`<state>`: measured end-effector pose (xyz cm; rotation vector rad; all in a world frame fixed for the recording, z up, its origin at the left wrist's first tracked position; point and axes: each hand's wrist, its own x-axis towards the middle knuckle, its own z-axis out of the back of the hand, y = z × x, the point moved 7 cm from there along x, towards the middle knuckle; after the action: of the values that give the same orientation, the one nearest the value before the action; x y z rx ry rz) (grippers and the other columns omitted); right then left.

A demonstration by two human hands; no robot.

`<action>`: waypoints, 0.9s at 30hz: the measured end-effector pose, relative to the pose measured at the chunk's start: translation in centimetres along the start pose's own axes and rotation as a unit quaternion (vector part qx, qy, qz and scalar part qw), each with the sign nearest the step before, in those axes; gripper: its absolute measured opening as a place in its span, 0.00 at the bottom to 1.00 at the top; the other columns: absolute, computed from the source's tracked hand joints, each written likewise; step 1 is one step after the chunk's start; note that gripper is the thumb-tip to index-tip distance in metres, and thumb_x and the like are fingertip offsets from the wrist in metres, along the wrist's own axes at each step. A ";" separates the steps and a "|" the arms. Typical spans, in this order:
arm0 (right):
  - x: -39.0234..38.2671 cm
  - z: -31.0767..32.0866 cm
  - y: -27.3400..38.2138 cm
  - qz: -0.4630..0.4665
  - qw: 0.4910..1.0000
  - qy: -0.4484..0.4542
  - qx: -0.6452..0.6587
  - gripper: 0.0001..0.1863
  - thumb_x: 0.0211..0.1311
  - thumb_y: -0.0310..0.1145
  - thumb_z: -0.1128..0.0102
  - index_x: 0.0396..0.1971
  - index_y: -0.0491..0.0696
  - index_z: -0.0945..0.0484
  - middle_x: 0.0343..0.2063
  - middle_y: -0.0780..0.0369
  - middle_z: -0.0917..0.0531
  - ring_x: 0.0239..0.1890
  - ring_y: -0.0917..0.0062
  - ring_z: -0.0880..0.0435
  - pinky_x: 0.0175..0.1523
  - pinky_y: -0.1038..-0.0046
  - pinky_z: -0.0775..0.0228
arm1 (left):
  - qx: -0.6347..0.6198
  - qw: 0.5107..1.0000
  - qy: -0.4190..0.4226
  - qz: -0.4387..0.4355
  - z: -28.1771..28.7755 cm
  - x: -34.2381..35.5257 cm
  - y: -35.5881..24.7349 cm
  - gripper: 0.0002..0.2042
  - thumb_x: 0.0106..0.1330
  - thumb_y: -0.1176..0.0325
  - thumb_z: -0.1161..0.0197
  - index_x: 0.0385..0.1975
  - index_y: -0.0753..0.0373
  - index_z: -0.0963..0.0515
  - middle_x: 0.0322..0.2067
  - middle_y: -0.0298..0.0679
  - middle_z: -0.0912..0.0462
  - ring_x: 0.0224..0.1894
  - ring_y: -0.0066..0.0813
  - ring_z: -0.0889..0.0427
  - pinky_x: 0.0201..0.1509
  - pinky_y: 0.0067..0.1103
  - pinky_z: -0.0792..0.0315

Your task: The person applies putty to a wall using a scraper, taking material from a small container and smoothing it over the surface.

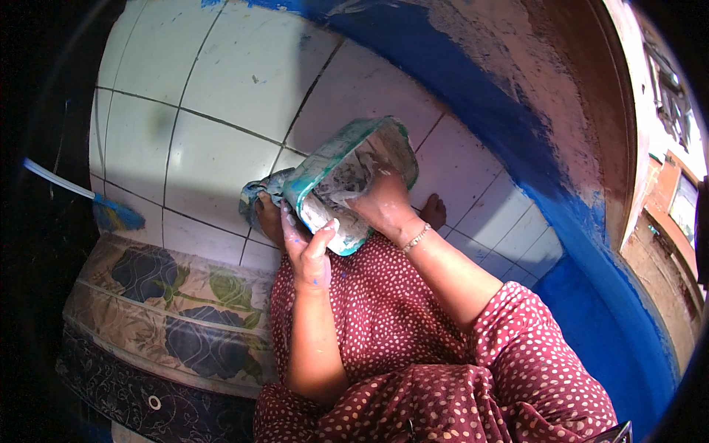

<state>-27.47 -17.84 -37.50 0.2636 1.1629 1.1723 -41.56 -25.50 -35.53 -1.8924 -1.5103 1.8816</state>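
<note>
A rectangular tub (329,153) with a green rim, smeared with whitish paste, is tilted in front of my lap. My left hand (310,255) grips its near left end, thumb over the rim and fingers along the outside. White and blue smears mark that hand. My right hand (384,201) reaches down into the tub, its fingers closed around a crumpled, wet-looking grey material (347,179); whether it is cloth or thin plastic I cannot tell. White paste (317,212) coats the near inside of the tub. Beside it, a blue-grey crumpled cloth (255,193) lies by my foot.
White floor tiles (229,155) spread ahead and left. A brush with a white handle (59,179) and blue-stained bristles rests at the left. A flower-patterned mattress (210,310) is at lower left. On the right curves a wall with patchy blue paint (473,81).
</note>
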 end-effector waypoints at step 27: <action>-1.9 3.7 2.6 0.125 0.961 0.047 -0.243 0.26 0.37 0.30 0.36 0.45 0.47 0.24 0.41 0.50 0.22 0.48 0.57 0.26 0.54 0.61 0.36 | 0.007 1.000 -0.020 -0.018 0.8 0.3 -0.4 0.35 0.47 0.81 0.46 0.61 0.64 0.42 0.53 0.40 0.33 0.55 0.33 0.32 0.62 0.27 0.39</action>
<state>-25.85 -16.86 -33.04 -0.0249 0.9013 1.6689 -42.51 -25.58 -35.67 -1.8189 -1.5292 1.9207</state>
